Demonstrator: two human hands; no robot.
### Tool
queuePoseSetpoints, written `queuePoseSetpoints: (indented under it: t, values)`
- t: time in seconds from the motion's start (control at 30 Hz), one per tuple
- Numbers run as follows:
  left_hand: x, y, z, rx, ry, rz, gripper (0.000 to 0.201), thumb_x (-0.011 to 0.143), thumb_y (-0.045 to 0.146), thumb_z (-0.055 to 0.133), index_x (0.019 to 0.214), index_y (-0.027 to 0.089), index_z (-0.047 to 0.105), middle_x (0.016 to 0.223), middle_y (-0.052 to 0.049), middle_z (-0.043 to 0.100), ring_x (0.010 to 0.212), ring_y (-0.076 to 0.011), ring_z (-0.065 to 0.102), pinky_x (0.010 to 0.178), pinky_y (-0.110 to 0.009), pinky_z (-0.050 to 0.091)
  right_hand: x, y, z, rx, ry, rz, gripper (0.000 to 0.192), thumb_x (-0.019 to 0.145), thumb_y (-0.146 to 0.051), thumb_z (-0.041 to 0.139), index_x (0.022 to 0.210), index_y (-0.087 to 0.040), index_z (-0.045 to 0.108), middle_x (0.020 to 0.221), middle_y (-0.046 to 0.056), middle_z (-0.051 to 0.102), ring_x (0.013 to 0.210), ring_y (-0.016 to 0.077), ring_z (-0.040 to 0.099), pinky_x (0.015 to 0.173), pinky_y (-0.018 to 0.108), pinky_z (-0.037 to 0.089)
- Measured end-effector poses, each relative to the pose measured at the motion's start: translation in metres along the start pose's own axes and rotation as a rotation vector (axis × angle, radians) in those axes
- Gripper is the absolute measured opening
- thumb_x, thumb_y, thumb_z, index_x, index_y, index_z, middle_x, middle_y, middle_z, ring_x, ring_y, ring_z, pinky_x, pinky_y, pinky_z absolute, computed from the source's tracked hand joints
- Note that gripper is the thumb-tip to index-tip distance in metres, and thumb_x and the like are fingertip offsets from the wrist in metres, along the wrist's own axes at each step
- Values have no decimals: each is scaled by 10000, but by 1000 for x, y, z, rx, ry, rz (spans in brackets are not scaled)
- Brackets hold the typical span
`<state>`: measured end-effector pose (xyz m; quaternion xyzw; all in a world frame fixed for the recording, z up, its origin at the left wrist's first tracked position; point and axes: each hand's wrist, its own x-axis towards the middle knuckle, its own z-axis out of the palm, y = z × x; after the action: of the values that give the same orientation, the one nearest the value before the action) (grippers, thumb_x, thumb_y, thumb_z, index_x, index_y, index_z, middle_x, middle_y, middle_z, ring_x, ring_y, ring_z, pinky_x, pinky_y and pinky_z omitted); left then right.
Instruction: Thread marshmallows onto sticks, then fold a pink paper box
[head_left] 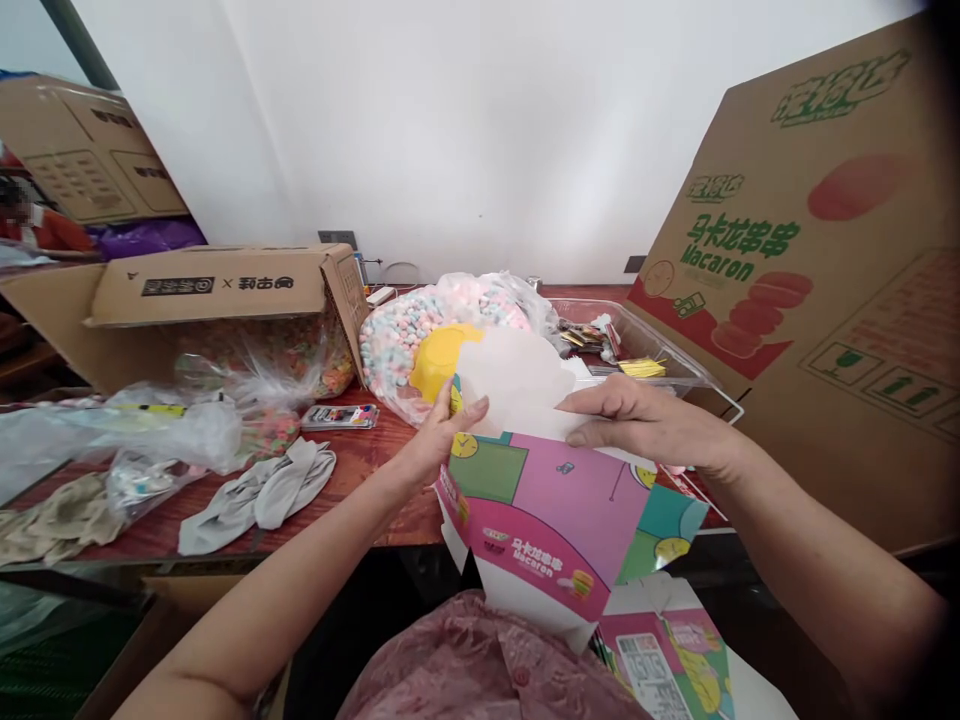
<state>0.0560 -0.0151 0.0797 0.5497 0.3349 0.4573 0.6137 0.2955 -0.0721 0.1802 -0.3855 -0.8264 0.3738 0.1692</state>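
white wall fills the background, and below it a reddish wooden table [360, 470] carries most of the clutter. the landmark is the colourful macaron carton [547, 510], a folded pink, green and teal box held up at the near edge of the table, just above the person's pink-clad lap.

the left hand [442, 435] grips the carton's left upper edge, fingers curled round it with the thumb on top, closed on the cardboard. the right hand [637, 420] lies at the carton's upper right, fingers stretched nearly flat and pressed onto the white flap [517, 385] that stands up from the carton's top; whether the thumb pinches the flap from below cannot be told.

directly behind the carton sits a clear bag of pastel candies [420, 335], with a yellow shape [439, 360] against it. right of that bag, behind the right hand, is a clear plastic tray [660, 355] holding small wrappers and yellow strips. far right of the carton leans a large brown shipping box [825, 270] printed "macaron". left of the carton, on the table, lie a pair of grey gloves [262, 490], a small printed packet [341, 417], crumpled clear plastic bags [150, 430], and behind them an open brown cardboard box [225, 290] with bright candy inside. below the carton, to its right, more flat printed cartons [675, 670] lie stacked.
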Motion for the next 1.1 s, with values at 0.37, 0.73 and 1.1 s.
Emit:
queuePoseSetpoints:
  t: [0.37, 0.73, 1.1]
  values:
    - [-46, 9, 0, -294, -178, -187, 1134, 588, 116, 801, 1534, 355, 224, 1201, -64, 692, 624, -138, 650, 542, -225, 487, 22, -21, 6, -192, -111, -200, 412, 946, -440, 505, 1198, -150, 654, 1026, 51, 696, 883, 156, 618, 747, 240, 463]
    - [-46, -5, -10, -484, 115, 6, 859, 637, 145, 799, 1421, 256, 466, 1064, -48, 742, 788, -199, 706, 690, -285, 548, 41, 10, 44, -1198, 359, -402, 488, 893, -82, 400, 1336, -228, 542, 1028, 99, 680, 813, 201, 622, 640, 291, 404]
    - [-9, -1, -17, -443, 147, 83, 815, 629, 177, 797, 1383, 214, 489, 933, -41, 750, 613, -151, 664, 579, -248, 518, 37, 22, 33, -1208, 884, -627, 391, 848, -114, 516, 1192, -275, 609, 1363, 111, 518, 1281, 302, 445, 988, 513, 382]
